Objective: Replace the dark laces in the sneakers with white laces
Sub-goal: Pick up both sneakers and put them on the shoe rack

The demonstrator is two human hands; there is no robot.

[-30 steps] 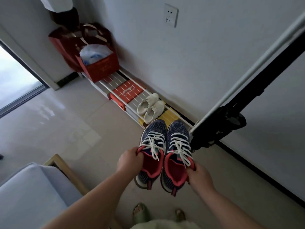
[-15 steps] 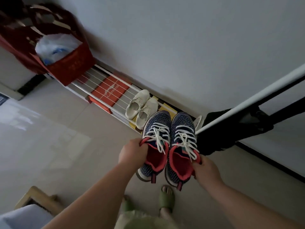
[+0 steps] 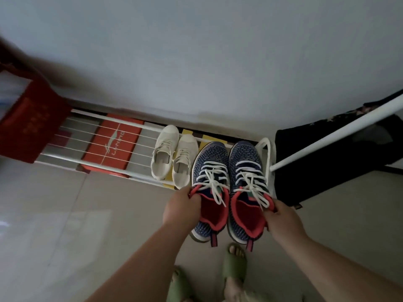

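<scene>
Here the left hand (image 3: 182,209) grips the collar of the left sneaker (image 3: 209,188), and the right hand (image 3: 281,219) grips the collar of the right sneaker (image 3: 247,188). Both sneakers, threaded with white laces (image 3: 212,178), hang side by side above the front edge of the rack (image 3: 113,168), just right of the beige shoes (image 3: 172,158) on it. An orange box (image 3: 113,144) lies under the rack's wires.
</scene>
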